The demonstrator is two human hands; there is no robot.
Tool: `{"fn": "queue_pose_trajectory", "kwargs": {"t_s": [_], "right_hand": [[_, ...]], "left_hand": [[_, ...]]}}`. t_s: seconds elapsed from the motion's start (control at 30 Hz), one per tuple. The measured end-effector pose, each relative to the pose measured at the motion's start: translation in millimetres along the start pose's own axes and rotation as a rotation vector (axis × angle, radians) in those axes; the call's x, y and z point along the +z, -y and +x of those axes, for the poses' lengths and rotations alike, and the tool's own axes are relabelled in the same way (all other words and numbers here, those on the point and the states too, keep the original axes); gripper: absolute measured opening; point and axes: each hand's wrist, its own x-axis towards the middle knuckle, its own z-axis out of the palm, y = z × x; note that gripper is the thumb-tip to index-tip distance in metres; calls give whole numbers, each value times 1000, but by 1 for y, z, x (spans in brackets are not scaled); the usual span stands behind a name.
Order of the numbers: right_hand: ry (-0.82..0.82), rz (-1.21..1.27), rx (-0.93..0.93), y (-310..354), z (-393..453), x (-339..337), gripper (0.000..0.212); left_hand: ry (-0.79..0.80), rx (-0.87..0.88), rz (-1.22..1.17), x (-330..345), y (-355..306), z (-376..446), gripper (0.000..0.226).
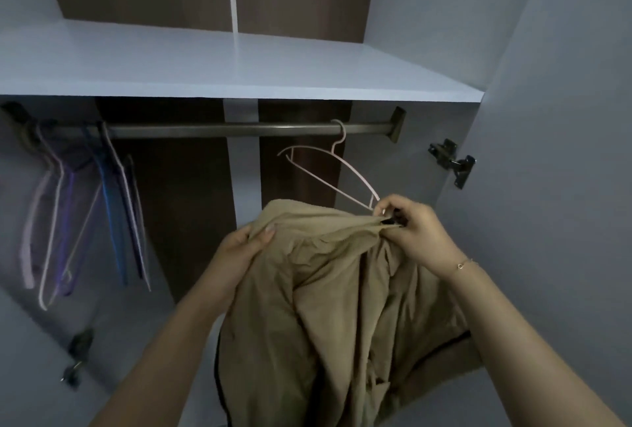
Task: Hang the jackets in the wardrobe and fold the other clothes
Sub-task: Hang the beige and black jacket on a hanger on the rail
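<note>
Wardrobe rail (219, 130): pale hanger (333, 171) right; coloured hangers (85, 201) bunched far left. Below rail, left hand (244, 248) and right hand (415, 226) pinch tan jacket (335, 307) fabric.

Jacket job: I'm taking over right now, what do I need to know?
Left hand grips the tan jacket at its top edge. Right hand pinches the jacket's other top corner, next to the pink hanger.
The hanger hangs on the rod; the jacket is not on it yet.
Spare hangers hang at the rod's left end.
Left: get the jacket onto the hanger. Other clothes are out of view.
</note>
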Motion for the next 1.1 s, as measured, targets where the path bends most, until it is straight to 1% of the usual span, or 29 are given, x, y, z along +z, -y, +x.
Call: {"fn": "queue_pose_trajectory", "kwargs": {"t_s": [0.07,0.1,0.13,0.17,0.2,0.23,0.3,0.33,0.4,0.43,0.47,0.5,0.53,0.6,0.63,0.67,0.73,0.8,0.87,0.97,1.07,1.1], "right_hand": [[237,91,25,-18,15,8,21],[314,147,49,-28,23,11,23],[349,220,83,-37,32,13,28],[339,298,108,-45,45,14,33],[278,340,117,-53,60,14,35],[171,312,117,-64,79,15,34],[-41,108,147,-88,123,19,30],[-70,21,193,-97,144,22,36],[15,4,328,-113,180,36,58],[68,30,372,-120,195,46,65],[103,59,388,-126,207,57,66],[112,100,385,-129,218,68,62],[93,141,364,-130,226,79,51],[-17,157,280,-128,240,94,25],[-88,145,238,-128,244,97,19],[-153,139,192,-128,247,99,20],[-222,188,100,-122,242,101,33],[-217,316,54,-112,225,106,48],[-196,397,34,-102,198,113,54],[-116,482,89,-91,151,124,56],[32,647,174,-84,103,128,56],[97,668,204,-82,89,128,55]], "left_hand": [[0,-10,-84,1,-20,12,29],[-1,-17,-98,4,-28,19,28],[-6,-25,-106,9,-34,26,28],[-17,-31,-106,13,-38,32,27],[-33,-42,-102,17,-40,38,26],[-51,-57,-91,19,-41,43,25],[-80,-84,-63,21,-40,51,22],[-97,-93,-59,18,-39,55,22],[-124,-113,-75,13,-40,62,25],[-131,-118,-79,10,-41,65,26],[-140,-118,-76,8,-41,67,27],[-151,-116,-70,6,-41,69,28],[-163,-111,-66,4,-41,70,29],[-180,-91,-79,-5,-41,70,29],[-187,-75,-82,-11,-42,69,30],[-199,-57,-78,-18,-43,67,30],[-240,-31,-74,-34,-46,63,29],[-294,-25,-55,-47,-48,58,27],[-349,-11,-7,-56,-48,53,28],[-431,23,87,-72,-49,44,35],[-492,65,166,-85,-55,32,36],[-501,71,181,-88,-57,27,37]]}}
